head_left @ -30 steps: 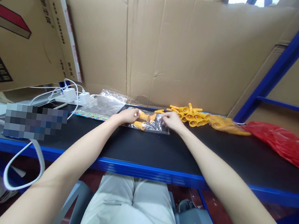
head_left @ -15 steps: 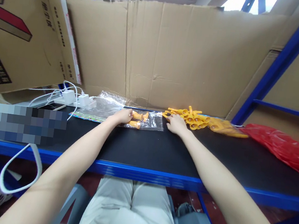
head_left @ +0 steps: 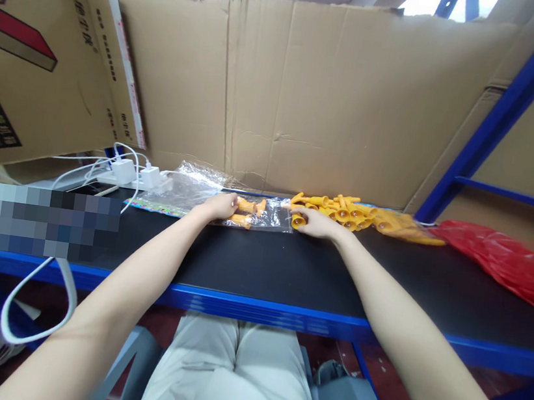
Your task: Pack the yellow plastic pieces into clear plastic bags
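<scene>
A clear plastic bag [head_left: 275,214] lies flat on the black tabletop with a few orange plastic pieces [head_left: 246,205] showing through it. My left hand [head_left: 221,207] is closed at the bag's left part, beside those pieces. At the bag's right end, my right hand [head_left: 316,223] grips a yellow trumpet-shaped plastic piece [head_left: 298,221], its wide round end turned toward me. Behind and to the right of that hand lies a pile of similar yellow trumpet-shaped pieces [head_left: 351,216]. The fingertips of my right hand are partly hidden by the piece.
Another clear plastic wrap [head_left: 185,183] lies left of my left hand, near white chargers [head_left: 123,170] and cables. A bag of yellow pieces [head_left: 399,225] and a red plastic bag [head_left: 500,260] lie right. Cardboard [head_left: 348,106] stands behind; a blue rail [head_left: 262,311] edges the table.
My right hand has drawn a yellow trumpet-shaped piece from the pile's left side to the bag's right end. Some pile pieces have shifted. My left hand has stayed in place.
</scene>
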Tool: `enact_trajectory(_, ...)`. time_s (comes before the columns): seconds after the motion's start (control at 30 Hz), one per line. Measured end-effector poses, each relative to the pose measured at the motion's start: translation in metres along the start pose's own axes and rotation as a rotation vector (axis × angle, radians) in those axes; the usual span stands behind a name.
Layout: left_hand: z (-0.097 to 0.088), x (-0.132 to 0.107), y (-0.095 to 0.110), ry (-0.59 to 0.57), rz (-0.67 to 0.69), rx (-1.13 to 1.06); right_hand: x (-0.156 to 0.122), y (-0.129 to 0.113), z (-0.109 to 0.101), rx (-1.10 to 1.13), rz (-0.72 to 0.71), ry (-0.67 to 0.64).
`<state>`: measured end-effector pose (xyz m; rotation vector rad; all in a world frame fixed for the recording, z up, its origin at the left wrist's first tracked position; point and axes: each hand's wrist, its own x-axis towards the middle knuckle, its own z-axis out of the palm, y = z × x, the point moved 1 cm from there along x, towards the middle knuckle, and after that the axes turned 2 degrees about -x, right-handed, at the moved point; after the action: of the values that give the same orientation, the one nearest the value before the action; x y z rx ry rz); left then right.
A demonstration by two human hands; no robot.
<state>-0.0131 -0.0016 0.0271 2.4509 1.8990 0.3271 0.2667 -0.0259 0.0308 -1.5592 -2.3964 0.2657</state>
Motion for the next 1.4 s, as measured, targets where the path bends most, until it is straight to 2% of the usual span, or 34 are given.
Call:
enact_trajectory(0.13,0.0,0.001,-0.001,-0.002,0.002,-0.023,0.002,0.001,0.004,-0.032,-0.019,0.012)
enact_trajectory(0.23,0.001,0.002,-0.001,0.001,0.0,-0.027,0.002,-0.001,0.006,-0.145,-0.051,0.016)
enact_trajectory(0.37,0.002,0.002,-0.003,0.005,0.004,-0.019,0.001,-0.004,0.007,-0.339,-0.118,0.11)
enact_trajectory(0.47,0.002,0.003,-0.003,0.008,0.021,-0.02,0.002,-0.009,0.006,-0.397,-0.196,0.211)
enact_trajectory(0.63,0.002,0.003,-0.003,0.003,0.014,-0.001,0.001,-0.018,-0.003,-0.247,-0.261,0.445)
enact_trajectory(0.73,0.002,0.003,-0.003,0.002,0.007,0.001,-0.003,-0.023,-0.012,-0.148,-0.277,0.506)
enact_trajectory(0.8,0.002,0.002,-0.003,0.007,0.009,-0.007,-0.007,-0.026,-0.016,-0.147,-0.273,0.449)
enact_trajectory(0.93,0.002,0.001,-0.001,0.012,0.032,-0.018,-0.012,-0.029,-0.014,-0.142,-0.226,0.135)
enact_trajectory(1.0,0.002,0.001,0.001,0.012,0.05,-0.021,-0.012,-0.029,-0.01,-0.103,-0.196,0.028)
enact_trajectory(1.1,0.001,-0.001,0.007,0.016,0.078,-0.027,-0.009,-0.029,-0.005,-0.086,-0.196,0.023)
enact_trajectory(1.3,0.001,-0.004,0.019,0.023,0.148,-0.074,-0.01,-0.041,-0.008,-0.091,-0.335,0.083)
enact_trajectory(1.4,0.002,-0.004,0.022,0.032,0.182,-0.124,-0.013,-0.044,-0.01,-0.052,-0.312,0.102)
